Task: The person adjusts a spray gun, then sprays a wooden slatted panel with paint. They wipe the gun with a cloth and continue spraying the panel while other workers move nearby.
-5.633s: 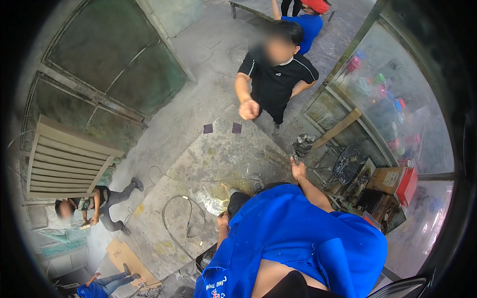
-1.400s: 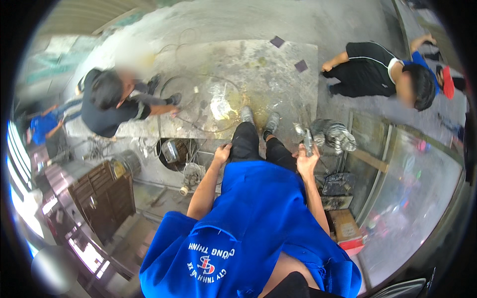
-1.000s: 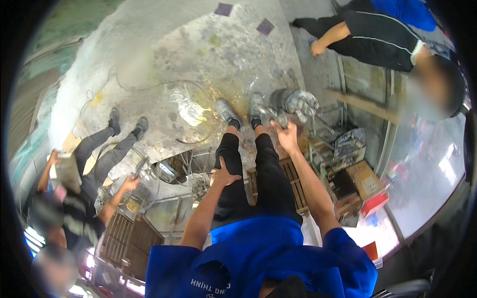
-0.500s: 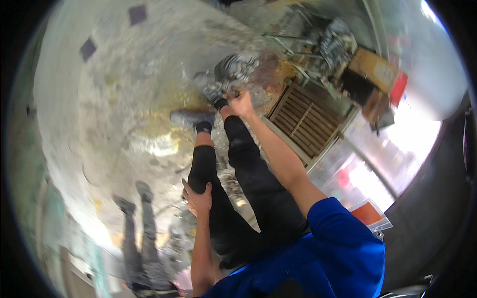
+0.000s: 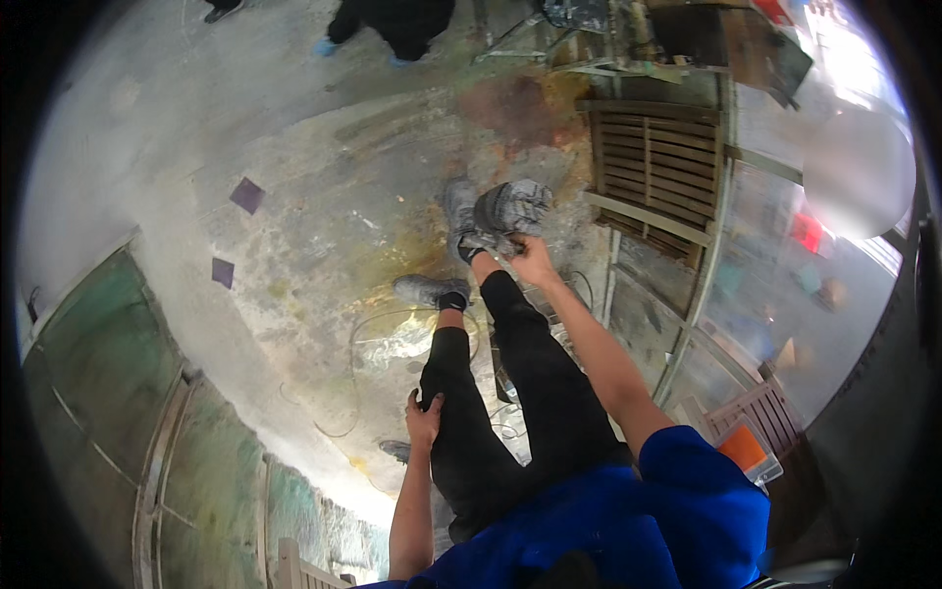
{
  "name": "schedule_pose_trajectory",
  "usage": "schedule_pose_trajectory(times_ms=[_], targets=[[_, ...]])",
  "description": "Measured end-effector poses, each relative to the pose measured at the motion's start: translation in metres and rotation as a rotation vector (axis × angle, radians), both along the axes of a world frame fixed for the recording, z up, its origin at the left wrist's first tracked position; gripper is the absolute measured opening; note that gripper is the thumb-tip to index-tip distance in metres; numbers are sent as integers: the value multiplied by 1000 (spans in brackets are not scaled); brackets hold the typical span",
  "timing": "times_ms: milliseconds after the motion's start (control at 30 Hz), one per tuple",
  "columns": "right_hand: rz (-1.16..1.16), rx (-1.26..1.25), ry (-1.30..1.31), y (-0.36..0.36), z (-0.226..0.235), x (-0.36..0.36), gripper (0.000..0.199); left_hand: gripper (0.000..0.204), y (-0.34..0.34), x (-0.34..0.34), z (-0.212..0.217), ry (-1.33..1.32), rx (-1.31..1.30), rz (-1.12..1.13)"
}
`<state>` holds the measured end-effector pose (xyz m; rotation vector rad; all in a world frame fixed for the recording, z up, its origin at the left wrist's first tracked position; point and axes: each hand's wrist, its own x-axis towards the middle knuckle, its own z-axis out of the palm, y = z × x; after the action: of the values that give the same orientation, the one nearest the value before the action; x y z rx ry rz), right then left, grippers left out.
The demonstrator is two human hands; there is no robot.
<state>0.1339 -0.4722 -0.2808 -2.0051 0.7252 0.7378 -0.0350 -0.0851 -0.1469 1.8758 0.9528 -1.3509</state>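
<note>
One grey crumpled bundle [image 5: 515, 208], upper centre of frame, is grasped at its lower edge by the right hand [image 5: 533, 261], fingers clenched on it. It hangs just above a grey shoe [image 5: 459, 218]. Left hand [image 5: 424, 419] rests on the left thigh, fingers loosely spread. Stained concrete floor [image 5: 294, 245] lies beneath, wooden slatted panel [image 5: 659, 167] to the right.

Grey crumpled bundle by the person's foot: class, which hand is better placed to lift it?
Probably the right hand: it already reaches out and touches the grey bundle. The left hand rests on the thigh, well away.
</note>
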Motion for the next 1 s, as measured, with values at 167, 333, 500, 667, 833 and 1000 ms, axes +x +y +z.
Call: schedule_pose_trajectory(times_ms=[167,333,500,667,833,1000], targets=[[312,-218,-299,-30,-91,25,33,88,-67,41,6,29,84,-201],[227,26,-95,-2,-216,106,34,87,-84,67,-3,-22,203,-181],[459,-125,5,58,-314,188,32,80,-71,59,-8,-132,244,-24],[561,-115,8,97,-387,216,45,77,-58,36,-4,-150,346,279],[582,34,-58,90,-394,220,56,73,-56,11,-4,-131,323,481],[634,-36,-36,99,-366,229,66,72,-57,-13,-5,-159,290,520]])
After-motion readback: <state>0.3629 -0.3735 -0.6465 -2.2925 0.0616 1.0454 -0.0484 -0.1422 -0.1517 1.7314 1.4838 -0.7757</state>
